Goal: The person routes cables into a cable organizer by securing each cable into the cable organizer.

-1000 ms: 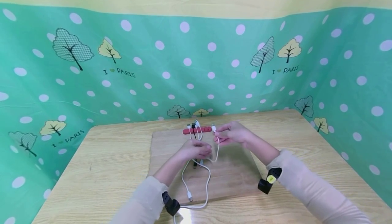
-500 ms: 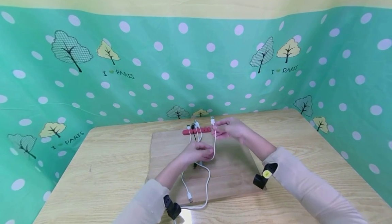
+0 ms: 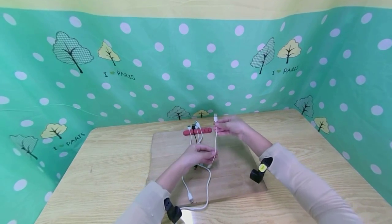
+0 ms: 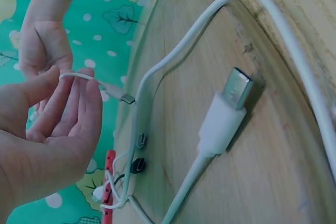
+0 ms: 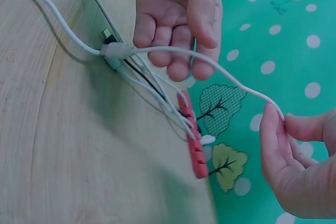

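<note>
My right hand [image 3: 234, 127] pinches a white USB cable [image 5: 231, 80] just below its upright USB plug [image 3: 215, 118], to the right of a red cable holder [image 3: 206, 131]. My left hand [image 3: 196, 156] is lower and further left, its fingers loosely extended. In the right wrist view the cable runs across those fingers, with the thumb tip [image 5: 209, 41] close above it. The cable's small end plug [image 4: 118, 93] hangs past the left fingertips. Several other cables sit in the holder's left slots, and their plug ends [image 4: 139, 165] hang over the wooden board.
The wooden board [image 3: 232, 179] lies on a wood-grain table [image 3: 116, 162]. A thicker white cable [image 3: 207, 186] loops over its front edge, with a loose plug [image 3: 190, 196] near that edge. A green dotted curtain [image 3: 159, 64] stands behind.
My right hand has raised the USB plug, and the cable below it hangs straighter. My left hand has shifted slightly right and down along the cable, whose small end plug now shows beneath it.
</note>
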Tool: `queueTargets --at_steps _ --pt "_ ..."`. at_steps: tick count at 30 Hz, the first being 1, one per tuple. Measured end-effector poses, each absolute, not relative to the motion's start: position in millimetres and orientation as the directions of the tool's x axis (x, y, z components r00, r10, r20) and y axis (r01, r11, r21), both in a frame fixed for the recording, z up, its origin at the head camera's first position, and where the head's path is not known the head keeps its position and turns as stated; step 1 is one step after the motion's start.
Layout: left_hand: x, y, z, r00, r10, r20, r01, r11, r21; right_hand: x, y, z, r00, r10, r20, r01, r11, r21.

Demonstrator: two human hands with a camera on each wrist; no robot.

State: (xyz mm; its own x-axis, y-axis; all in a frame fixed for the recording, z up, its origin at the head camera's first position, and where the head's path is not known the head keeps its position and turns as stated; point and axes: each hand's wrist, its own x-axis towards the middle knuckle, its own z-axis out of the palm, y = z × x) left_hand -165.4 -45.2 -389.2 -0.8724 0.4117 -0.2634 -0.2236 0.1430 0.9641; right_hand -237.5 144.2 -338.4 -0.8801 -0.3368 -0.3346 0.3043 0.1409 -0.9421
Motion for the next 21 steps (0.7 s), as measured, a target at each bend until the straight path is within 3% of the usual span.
queueTargets --at_steps 6,21 --pt "-163.9 -43.4 -390.7 -0.896 0.345 -0.280 -0.245 0.142 0.959 -250.1 144.1 -358.7 -0.862 -0.357 -0.360 0.358 0.074 -0.931" --pt "-165.1 -40.3 -399.0 -0.876 0.329 -0.354 -0.341 0.096 0.935 -269.8 138.0 -392.3 -0.829 -0.324 -0.456 0.482 -0.001 -0.876"
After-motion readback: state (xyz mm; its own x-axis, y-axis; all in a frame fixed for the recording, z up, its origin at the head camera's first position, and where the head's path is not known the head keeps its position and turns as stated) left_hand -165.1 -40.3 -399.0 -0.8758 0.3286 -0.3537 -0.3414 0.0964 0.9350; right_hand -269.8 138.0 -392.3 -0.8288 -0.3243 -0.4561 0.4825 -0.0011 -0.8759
